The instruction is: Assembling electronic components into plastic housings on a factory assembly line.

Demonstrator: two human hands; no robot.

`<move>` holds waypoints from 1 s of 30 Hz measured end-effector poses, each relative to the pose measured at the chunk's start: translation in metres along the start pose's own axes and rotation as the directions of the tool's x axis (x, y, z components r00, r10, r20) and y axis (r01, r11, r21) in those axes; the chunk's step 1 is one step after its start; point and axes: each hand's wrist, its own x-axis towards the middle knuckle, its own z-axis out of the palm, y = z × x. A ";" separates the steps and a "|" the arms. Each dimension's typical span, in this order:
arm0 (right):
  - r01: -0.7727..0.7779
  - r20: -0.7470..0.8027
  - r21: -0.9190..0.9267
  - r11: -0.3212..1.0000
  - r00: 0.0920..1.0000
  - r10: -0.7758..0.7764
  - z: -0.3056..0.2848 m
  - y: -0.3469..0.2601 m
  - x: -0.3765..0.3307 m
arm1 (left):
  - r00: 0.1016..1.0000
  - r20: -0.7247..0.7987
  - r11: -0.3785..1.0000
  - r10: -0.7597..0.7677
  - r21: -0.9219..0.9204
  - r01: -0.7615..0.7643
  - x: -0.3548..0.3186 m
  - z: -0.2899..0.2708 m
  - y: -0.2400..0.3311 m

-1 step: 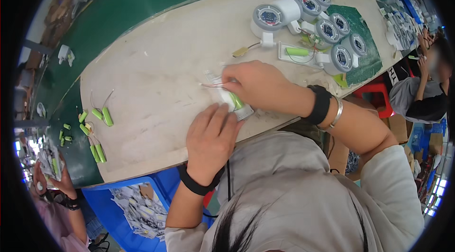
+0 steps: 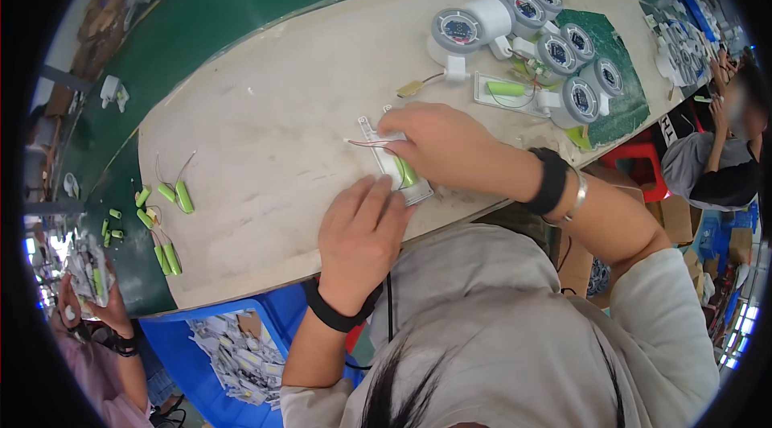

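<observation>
A white rectangular plastic housing [image 2: 367, 129] lies at a slant on the board before me, with a green cylindrical battery [image 2: 408, 173] inside it. Thin red and dark wires [image 2: 363, 142] come out across its left edge from beneath my right fingers. My right hand [image 2: 442, 138] is bent over the housing's upper part, thumb and fingers closed in a pinch on the wires; its fingertips are partly hidden. Against the housing's near left side rests my left hand [image 2: 362, 223], its fingers pressed together and holding the housing down.
Several round white-and-grey units [image 2: 457, 31] stand at the right, near another housing with a battery [image 2: 505, 88]. Loose green batteries [image 2: 184, 196] lie left. A blue bin [image 2: 185, 355] of white parts sits below the board. Co-workers' hands show at left [image 2: 112, 307] and right [image 2: 717, 106].
My right hand has shifted slightly to the right, uncovering more of the housing's upper end. The left hand stays nearly in place.
</observation>
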 end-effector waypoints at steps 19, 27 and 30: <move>0.211 -0.099 -0.200 0.957 0.967 -0.234 -0.040 -0.006 -0.046 | 0.958 0.281 0.996 0.064 -0.084 -0.041 0.048 -0.063 0.028; 0.186 -0.068 -0.124 0.975 0.978 -0.195 -0.054 0.023 -0.073 | 0.991 0.124 0.979 0.045 0.192 -0.068 0.235 -0.085 -0.027; 0.209 -0.080 0.032 0.977 0.975 -0.206 -0.059 0.024 -0.078 | 0.976 0.195 0.922 0.091 0.355 -0.157 0.300 -0.018 -0.108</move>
